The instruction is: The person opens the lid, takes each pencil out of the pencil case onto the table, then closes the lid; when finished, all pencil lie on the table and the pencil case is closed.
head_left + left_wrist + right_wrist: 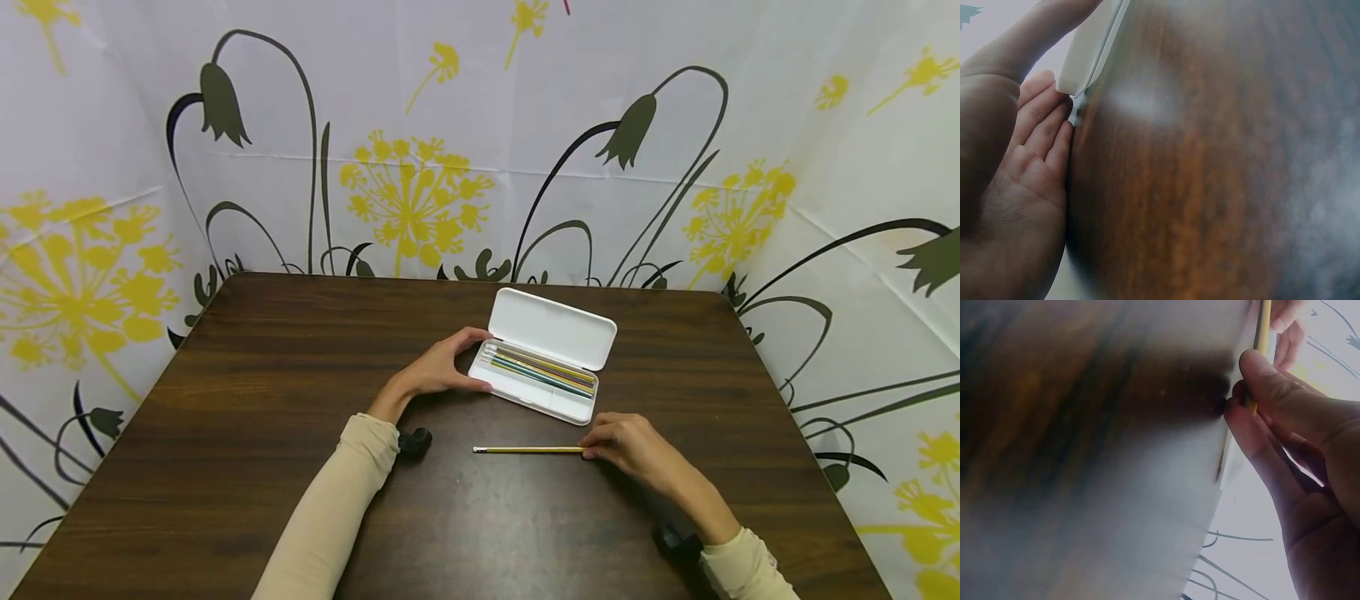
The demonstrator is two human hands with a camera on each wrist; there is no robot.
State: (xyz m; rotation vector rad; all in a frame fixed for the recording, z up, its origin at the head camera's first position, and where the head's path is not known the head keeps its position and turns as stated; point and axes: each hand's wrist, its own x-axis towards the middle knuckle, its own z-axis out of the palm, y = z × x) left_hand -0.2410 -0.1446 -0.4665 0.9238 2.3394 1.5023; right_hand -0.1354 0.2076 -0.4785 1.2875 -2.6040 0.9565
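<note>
An opened white pencil case (540,403) lies on the table with its lid tipped back. Inside it are several pencils (536,372), yellow and green, with white erasers at their left ends. My left hand (435,367) holds the case's left end, thumb at the front corner and fingers at the back one; the left wrist view catches that white end (1082,69) between them. In front of the case, my right hand (633,446) pinches a yellow-and-black striped pencil (528,450) near its right end, its white eraser pointing left. The fingers cover the pencil's right tip.
The dark wood table (225,433) reaches back to a white cloth (480,100) printed with yellow and green flowers, which also hangs along both sides. A black wrist device (415,443) is on the left wrist, and another (677,543) is on the right.
</note>
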